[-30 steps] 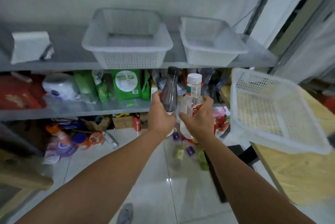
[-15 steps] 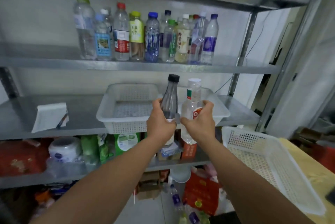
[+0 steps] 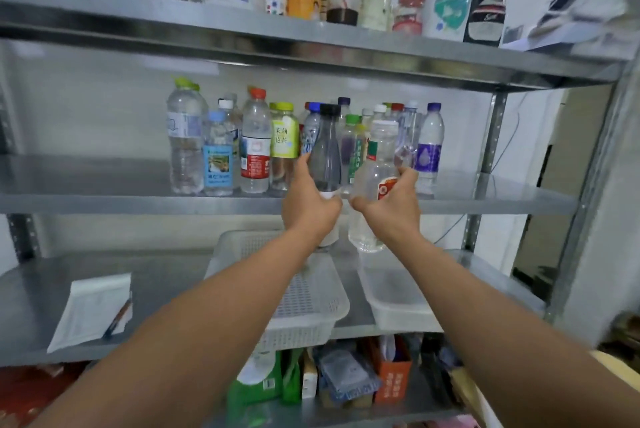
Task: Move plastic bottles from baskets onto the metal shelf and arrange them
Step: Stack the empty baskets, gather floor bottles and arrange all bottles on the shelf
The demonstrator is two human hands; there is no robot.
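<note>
Before the metal shelf (image 3: 104,185), the left hand (image 3: 310,209) grips a smoky black-capped bottle (image 3: 325,157) and the right hand (image 3: 393,209) grips a clear white-capped bottle (image 3: 379,168) (bases below the shelf lip). Catching that lip, or nudging the crowded standing bottles (image 3: 254,147), could topple several.

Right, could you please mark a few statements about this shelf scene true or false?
1. The left hand grips a dark bottle with a black cap. True.
2. The right hand is empty. False: it grips a clear bottle with a white cap.
3. The mesh basket below the hands is full of bottles. False: no bottles show in it.
4. A row of bottles stands on the metal shelf behind the hands. True.
</note>
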